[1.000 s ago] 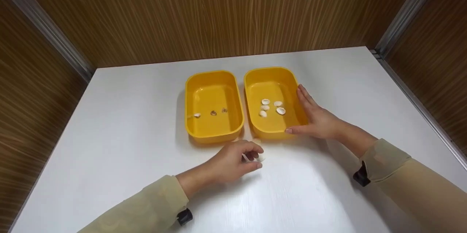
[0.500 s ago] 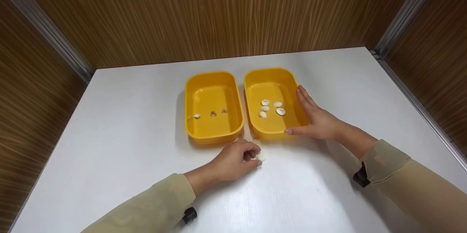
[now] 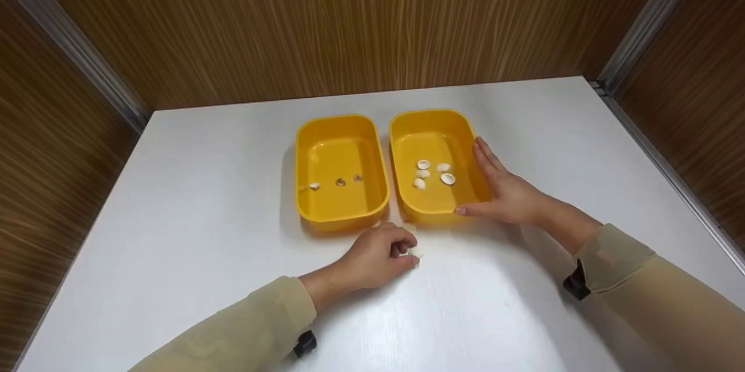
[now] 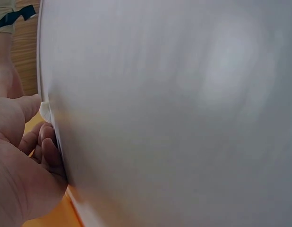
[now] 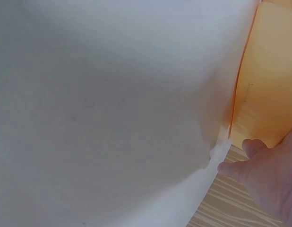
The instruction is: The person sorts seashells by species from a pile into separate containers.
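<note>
My left hand (image 3: pixel 372 255) is at the near side of two yellow bins, its thumb and curled forefinger pinching a small white seashell (image 3: pixel 415 252) low over the table. In the left wrist view the same shell (image 4: pixel 45 112) shows between thumb and fingers. My right hand (image 3: pixel 512 194) rests against the right yellow bin (image 3: pixel 433 213), straight fingers along its right side and thumb at the near rim. Inside that bin lie several white seashells (image 3: pixel 423 174). The left yellow bin (image 3: pixel 340 223) holds one whitish shell (image 3: pixel 314 186) and two small brownish shells (image 3: pixel 340 182).
The bins stand side by side with a narrow gap on a white table (image 3: pixel 204 197). A pale, partly hidden thing (image 3: pixel 409 226) lies just beyond my left hand. Wood-grain panels (image 3: pixel 372 22) enclose the table's back and sides.
My left thumb and forefinger have closed in on the white shell, and the left forearm has shifted slightly right. The right hand and both bins keep their places.
</note>
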A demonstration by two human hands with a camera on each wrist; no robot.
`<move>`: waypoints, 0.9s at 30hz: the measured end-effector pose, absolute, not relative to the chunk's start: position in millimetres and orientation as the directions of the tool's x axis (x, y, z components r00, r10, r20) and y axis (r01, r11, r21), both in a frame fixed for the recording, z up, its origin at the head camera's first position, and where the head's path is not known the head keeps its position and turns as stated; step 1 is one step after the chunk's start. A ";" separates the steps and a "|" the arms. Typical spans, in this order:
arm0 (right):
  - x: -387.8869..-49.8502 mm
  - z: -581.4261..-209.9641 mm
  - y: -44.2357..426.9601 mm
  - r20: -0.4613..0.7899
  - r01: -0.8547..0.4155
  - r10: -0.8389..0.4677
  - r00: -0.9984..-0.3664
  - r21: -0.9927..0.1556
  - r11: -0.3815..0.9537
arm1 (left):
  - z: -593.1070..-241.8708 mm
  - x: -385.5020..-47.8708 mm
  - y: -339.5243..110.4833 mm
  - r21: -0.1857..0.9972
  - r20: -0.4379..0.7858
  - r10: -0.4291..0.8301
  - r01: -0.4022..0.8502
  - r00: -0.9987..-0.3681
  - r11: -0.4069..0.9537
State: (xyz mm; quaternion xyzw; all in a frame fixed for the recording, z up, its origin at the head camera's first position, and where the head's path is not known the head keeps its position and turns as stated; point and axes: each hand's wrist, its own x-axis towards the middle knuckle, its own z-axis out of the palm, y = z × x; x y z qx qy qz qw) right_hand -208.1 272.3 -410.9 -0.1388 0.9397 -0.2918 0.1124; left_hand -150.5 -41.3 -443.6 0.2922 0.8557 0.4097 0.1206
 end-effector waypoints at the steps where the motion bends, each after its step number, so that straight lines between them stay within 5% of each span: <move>1: -208.4 -411.1 272.3 -0.131 -0.194 -0.325 -0.937 -0.578 0.793 | -443.8 -150.6 -41.2 0.770 0.034 0.599 0.402 -0.800 0.495; 27: -208.3 -409.7 273.0 -0.132 -0.204 -0.331 -0.934 -0.563 0.801 | -441.2 -151.0 -38.4 0.740 -0.004 0.585 0.391 -0.811 0.547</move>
